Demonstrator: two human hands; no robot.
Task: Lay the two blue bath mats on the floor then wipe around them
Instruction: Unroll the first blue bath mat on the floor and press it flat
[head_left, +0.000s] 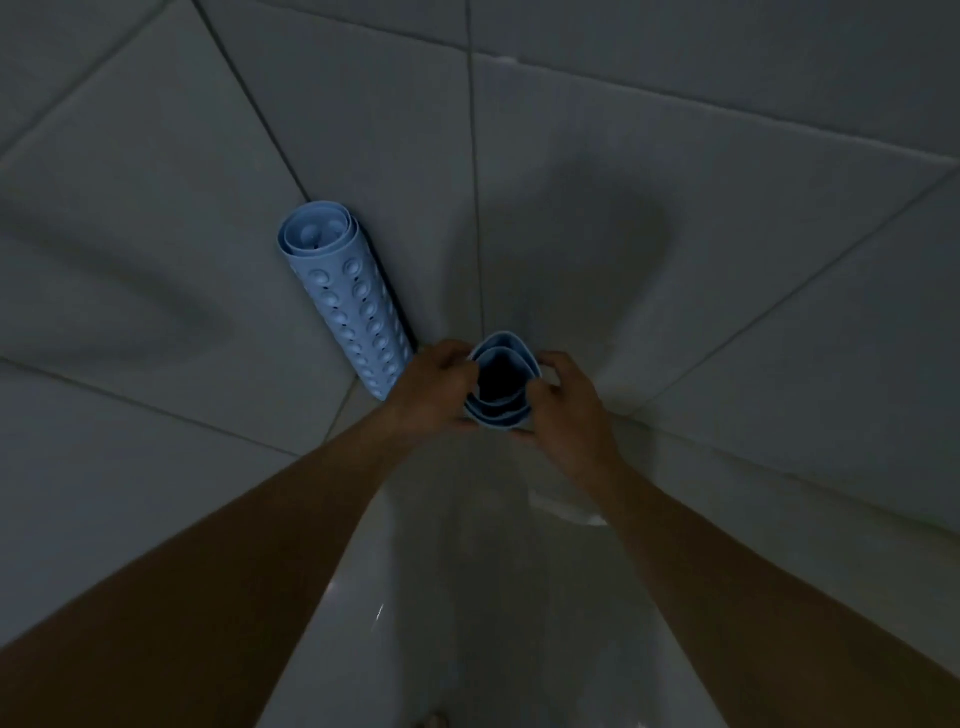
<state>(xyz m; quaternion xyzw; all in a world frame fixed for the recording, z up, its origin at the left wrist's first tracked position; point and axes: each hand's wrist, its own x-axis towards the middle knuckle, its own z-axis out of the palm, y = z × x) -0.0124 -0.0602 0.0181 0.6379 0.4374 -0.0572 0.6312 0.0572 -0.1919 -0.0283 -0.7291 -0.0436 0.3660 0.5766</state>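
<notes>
While rolled, mat (501, 384) between both hands.

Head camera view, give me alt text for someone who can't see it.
Both hands, left hand and right hand, grip the top of an upright rolled blue bath mat. A second rolled mat leans on the dim tiled wall to the left.

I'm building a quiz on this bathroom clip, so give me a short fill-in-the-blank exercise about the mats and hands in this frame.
1. Both bath mats are still ____, not laid flat.
2. The held mat is gripped at its open end by ____ hands: left hand, right hand.
3. The other mat leans against the tiled wall, touched by ____ hand.
4. Its outer face is covered in round ____ cups.

Missing words: rolled up; both; neither; suction
</notes>
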